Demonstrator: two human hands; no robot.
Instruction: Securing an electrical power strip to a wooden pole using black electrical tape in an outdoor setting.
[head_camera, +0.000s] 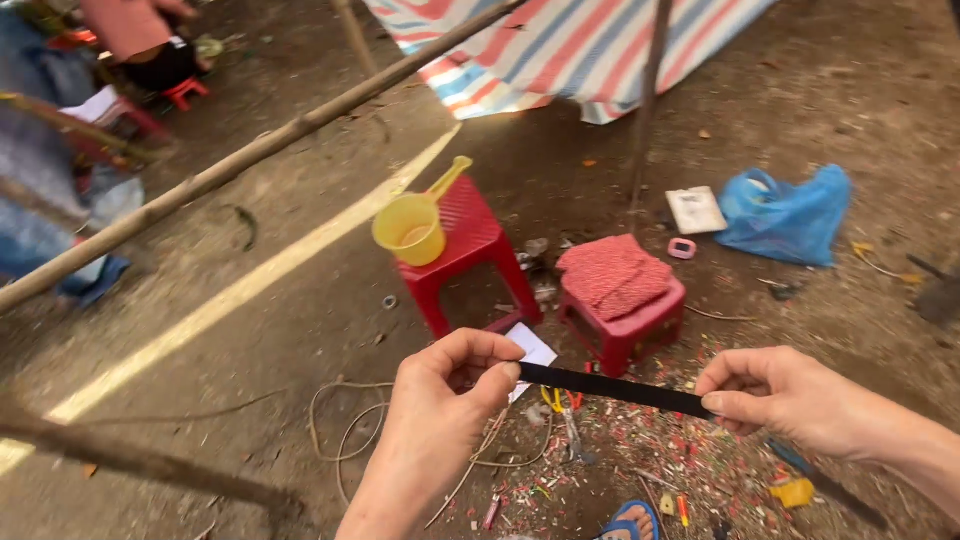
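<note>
The left hand and right hand each pinch an end of a black strip, stretched taut between them above the littered ground. Its ends are hidden under the fingers. Behind stand a red stool bearing a yellow scoop, another stool under red cloth, and a blue bag. Scissors are partly hidden below the strip.

Matt black strap, glossy plastic stool

A: Where is the strap?
B: Stretched between left hand and right hand.
A: Beyond it?
B: Two stools: left stool bears a scoop; right stool bears a cloth. A bag lies further right.
</note>
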